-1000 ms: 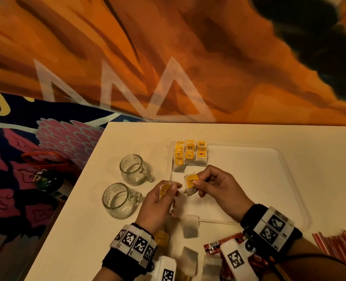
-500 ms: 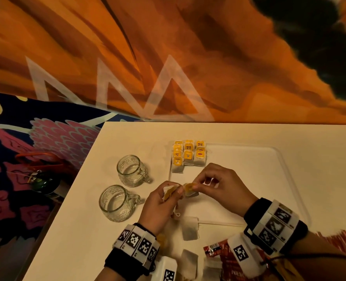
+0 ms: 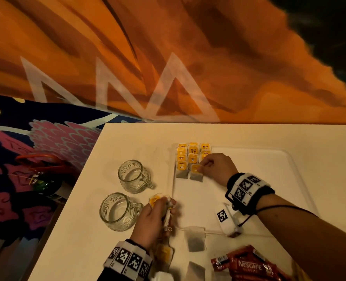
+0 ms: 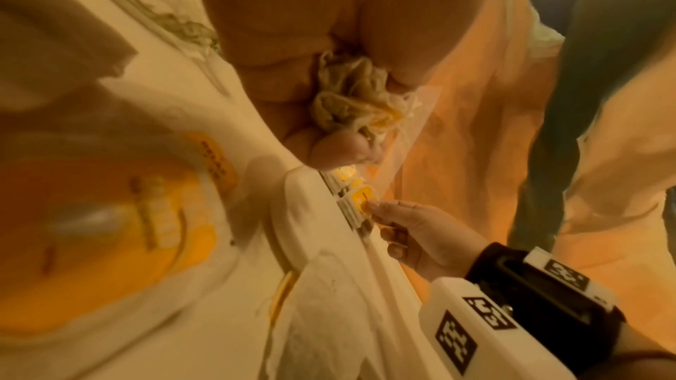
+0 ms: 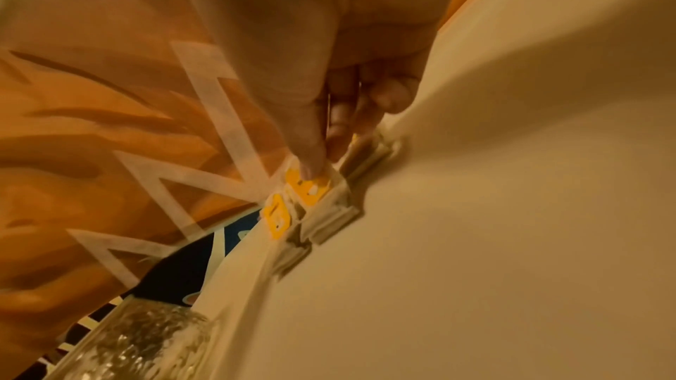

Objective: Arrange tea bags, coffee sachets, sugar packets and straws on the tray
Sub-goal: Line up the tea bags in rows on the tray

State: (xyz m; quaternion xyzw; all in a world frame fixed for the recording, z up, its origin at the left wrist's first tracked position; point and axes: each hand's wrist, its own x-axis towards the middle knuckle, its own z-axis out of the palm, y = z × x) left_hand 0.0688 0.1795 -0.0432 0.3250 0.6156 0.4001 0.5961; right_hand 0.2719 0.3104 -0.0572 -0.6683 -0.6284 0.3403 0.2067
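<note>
In the head view, the right hand (image 3: pixel 216 169) is pinching the yellow tag of a tea bag (image 3: pixel 196 173) lying on the tray (image 3: pixel 289 179), just beside the rows of tea bags (image 3: pixel 192 155) beyond its fingertips. The left hand (image 3: pixel 154 222) is gripping a crumpled tea bag (image 3: pixel 155 200) beside the near glass mug (image 3: pixel 117 211)

In the left wrist view, curled fingers (image 4: pixel 336 149) are clutching the crumpled bag (image 4: pixel 351 97)

In the right wrist view, the thumb (image 5: pixel 311 155) is pressing the yellow tag (image 5: pixel 311 188), fingers closing behind it
</note>
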